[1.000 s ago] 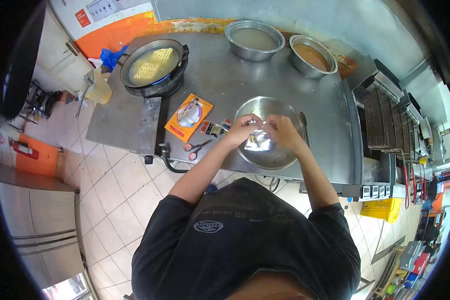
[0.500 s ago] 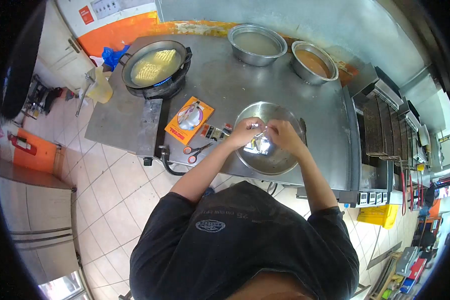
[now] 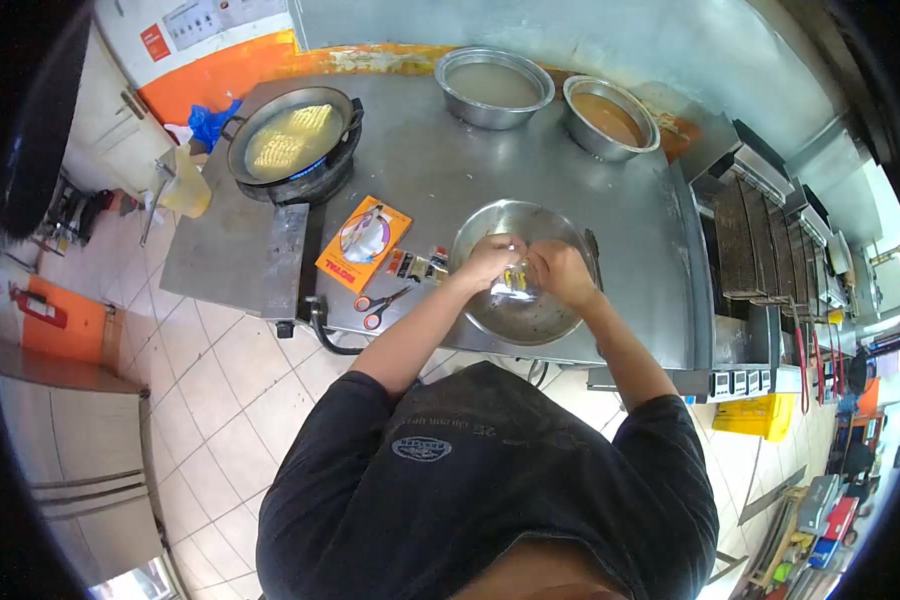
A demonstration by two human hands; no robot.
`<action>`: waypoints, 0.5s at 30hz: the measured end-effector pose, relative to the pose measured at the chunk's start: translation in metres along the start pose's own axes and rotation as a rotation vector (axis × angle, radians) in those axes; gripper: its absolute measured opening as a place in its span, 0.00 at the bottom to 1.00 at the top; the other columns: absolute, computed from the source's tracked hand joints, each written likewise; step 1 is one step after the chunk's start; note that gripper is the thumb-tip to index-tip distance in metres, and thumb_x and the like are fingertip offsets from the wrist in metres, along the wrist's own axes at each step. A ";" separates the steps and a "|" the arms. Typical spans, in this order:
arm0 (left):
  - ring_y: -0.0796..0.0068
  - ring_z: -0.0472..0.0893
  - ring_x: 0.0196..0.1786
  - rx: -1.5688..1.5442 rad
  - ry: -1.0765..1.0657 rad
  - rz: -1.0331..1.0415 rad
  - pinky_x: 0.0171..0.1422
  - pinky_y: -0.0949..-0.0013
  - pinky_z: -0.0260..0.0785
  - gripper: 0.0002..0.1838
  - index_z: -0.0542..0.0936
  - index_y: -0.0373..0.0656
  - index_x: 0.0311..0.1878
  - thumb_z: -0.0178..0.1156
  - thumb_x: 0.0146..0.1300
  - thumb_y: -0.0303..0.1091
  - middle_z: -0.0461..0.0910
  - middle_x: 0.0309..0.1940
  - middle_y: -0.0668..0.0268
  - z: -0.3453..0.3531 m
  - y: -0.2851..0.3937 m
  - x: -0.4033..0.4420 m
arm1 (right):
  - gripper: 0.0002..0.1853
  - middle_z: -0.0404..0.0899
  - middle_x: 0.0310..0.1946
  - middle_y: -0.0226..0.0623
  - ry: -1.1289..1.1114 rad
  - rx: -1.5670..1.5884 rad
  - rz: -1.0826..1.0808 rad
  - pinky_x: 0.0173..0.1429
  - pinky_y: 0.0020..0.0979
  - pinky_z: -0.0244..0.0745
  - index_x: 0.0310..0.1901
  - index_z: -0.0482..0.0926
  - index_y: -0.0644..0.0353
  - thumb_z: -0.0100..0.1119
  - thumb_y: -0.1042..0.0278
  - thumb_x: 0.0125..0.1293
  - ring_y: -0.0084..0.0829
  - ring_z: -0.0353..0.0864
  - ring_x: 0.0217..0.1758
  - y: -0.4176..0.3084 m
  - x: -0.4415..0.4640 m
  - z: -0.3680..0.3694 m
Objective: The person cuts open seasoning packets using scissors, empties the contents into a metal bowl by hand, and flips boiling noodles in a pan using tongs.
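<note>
Over the wide metal bowl (image 3: 530,322), my left hand (image 3: 492,260) and my right hand (image 3: 562,272) pinch the top edge of a small shiny packet (image 3: 515,283) between them. Both hands are close together, fingers closed. Left of the bowl lie several small sachets (image 3: 417,266), beside an orange box (image 3: 363,243) with a picture on it. Scissors with orange handles (image 3: 378,308) rest near the table's front edge. Whether the packet is torn cannot be made out.
A pan (image 3: 292,138) with noodle blocks in liquid sits over a blue flame at the back left. Two metal bowls, one with cloudy liquid (image 3: 492,84), one with brown liquid (image 3: 610,118), stand at the back. A plastic jug (image 3: 186,186) is at the left edge.
The camera view has shifted slightly, so the table items appear further left. Both hands still hold the packet over the bowl, and its angle has changed a little.
</note>
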State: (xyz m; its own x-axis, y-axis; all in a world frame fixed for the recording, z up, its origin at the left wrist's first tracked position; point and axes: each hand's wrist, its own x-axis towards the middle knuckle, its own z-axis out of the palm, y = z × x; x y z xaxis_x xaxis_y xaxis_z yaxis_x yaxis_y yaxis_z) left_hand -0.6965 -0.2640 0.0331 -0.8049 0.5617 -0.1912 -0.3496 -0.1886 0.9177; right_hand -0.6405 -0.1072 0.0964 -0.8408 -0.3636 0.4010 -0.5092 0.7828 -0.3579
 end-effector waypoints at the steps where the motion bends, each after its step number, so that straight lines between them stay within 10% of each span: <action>1: 0.78 0.76 0.33 0.152 0.008 0.079 0.36 0.74 0.69 0.03 0.77 0.38 0.33 0.57 0.58 0.27 0.76 0.29 0.68 0.000 0.006 -0.003 | 0.04 0.73 0.21 0.45 -0.048 0.103 0.074 0.31 0.37 0.68 0.27 0.73 0.63 0.53 0.73 0.57 0.42 0.74 0.25 0.000 0.001 -0.005; 9: 0.79 0.73 0.33 0.416 -0.160 0.129 0.34 0.75 0.66 0.07 0.78 0.39 0.37 0.57 0.57 0.29 0.76 0.28 0.68 0.003 0.015 -0.006 | 0.07 0.74 0.17 0.34 -0.219 0.420 0.284 0.26 0.26 0.66 0.29 0.76 0.65 0.53 0.71 0.62 0.21 0.71 0.20 0.016 -0.012 -0.005; 15: 0.76 0.73 0.30 0.244 -0.162 -0.128 0.27 0.70 0.67 0.13 0.77 0.40 0.41 0.54 0.50 0.27 0.73 0.26 0.67 0.001 0.001 0.009 | 0.05 0.71 0.16 0.42 -0.039 0.427 0.237 0.23 0.27 0.63 0.26 0.73 0.65 0.56 0.77 0.57 0.23 0.70 0.17 -0.008 -0.015 -0.003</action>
State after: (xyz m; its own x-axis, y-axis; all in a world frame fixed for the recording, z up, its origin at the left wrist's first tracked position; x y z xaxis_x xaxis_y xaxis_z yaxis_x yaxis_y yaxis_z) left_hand -0.7040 -0.2584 0.0324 -0.6679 0.6931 -0.2710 -0.3024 0.0799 0.9498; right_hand -0.6231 -0.1065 0.0959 -0.9450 -0.2254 0.2370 -0.3254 0.5722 -0.7528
